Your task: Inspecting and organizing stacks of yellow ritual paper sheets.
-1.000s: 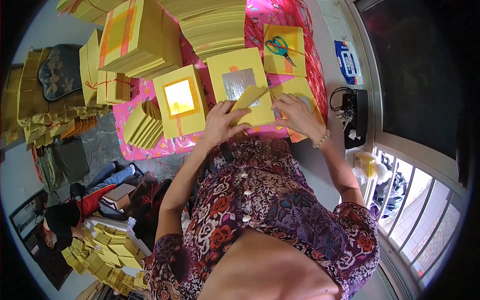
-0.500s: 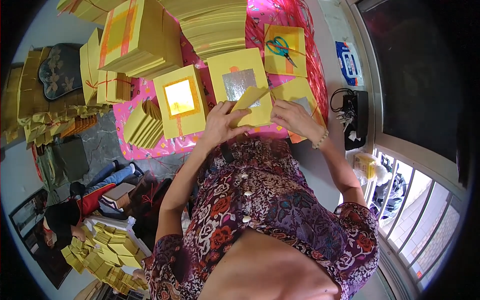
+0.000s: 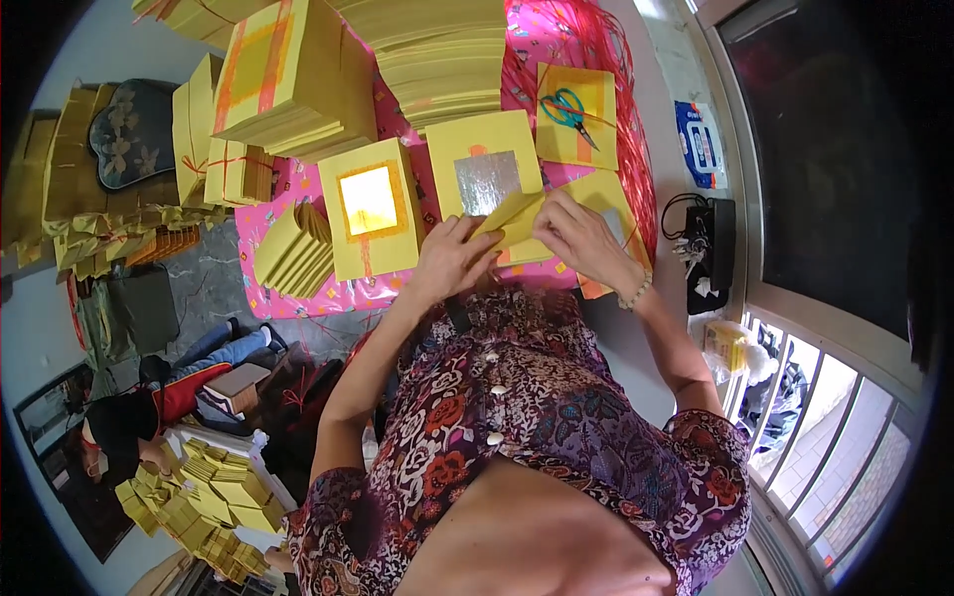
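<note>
A yellow paper sheet (image 3: 517, 217) is partly folded between my hands, its upper flap raised at a slant. My left hand (image 3: 454, 260) grips the sheet's left end, thumb below and fingers above. The sheet's right end is pinched in the curled fingers of my right hand (image 3: 584, 236). Just beyond lies a stack of yellow paper (image 3: 452, 149) bearing a silver foil square (image 3: 487, 182), its lower part hidden by the folded sheet. Beside it on the left sits another stack (image 3: 336, 169) with a bright, shiny square. Teal-handled scissors (image 3: 568, 107) rest on yellow paper at the right.
A pink patterned cover (image 3: 256, 223) spreads under the papers. Tall yellow paper stacks (image 3: 298, 89) stand at the back left; red strands (image 3: 631, 129) hang along the right edge. Folded yellow papers (image 3: 295, 253) lean at the left. Another person (image 3: 124, 427) is at lower left beside yellow bundles.
The sheet's flap, slanting up from my left fingers before, now reaches across to my right hand, which has risen and pinches its end. The whole view has shifted slightly.
</note>
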Demonstrator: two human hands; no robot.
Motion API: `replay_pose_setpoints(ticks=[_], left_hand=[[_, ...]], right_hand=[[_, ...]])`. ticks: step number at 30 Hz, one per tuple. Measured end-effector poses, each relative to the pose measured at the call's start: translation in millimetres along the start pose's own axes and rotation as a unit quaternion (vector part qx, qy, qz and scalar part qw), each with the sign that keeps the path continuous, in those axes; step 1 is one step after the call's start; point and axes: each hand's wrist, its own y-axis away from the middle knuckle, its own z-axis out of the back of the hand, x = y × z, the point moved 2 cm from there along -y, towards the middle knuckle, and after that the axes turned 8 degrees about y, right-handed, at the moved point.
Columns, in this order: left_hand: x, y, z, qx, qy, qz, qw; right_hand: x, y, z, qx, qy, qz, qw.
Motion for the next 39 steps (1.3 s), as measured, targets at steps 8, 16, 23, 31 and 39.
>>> replay_pose_setpoints(ticks=[8,16,23,31,39], left_hand=[[-2.2,6.9,-2.1,0.029,-0.08,-0.04,0.996],[2.3,10.2,11.0,0.061,0.023,0.039,0.997],[22.6,7.4,21.2,0.001,0.196,0.09,0.976],[61.7,10.3,0.6,-0.127,0.261,0.184,0.939],[63.4,-13.4,-1.7,-0.24,0.287,0.196,0.906]], right_hand=[[-23.1,-10.2,-17.2,-0.019,0.031,0.005,0.999],[-45.2,-11.0,-39.9,-0.081,0.028,0.027,0.996],[-43.6,-12.6,-39.3,-0.105,-0.033,-0.053,0.993],[-54.3,-21.7,-44.7,-0.086,-0.06,-0.115,0.988],[-45.0,-31.2,-48.6,-0.185,-0.192,-0.13,0.955]])
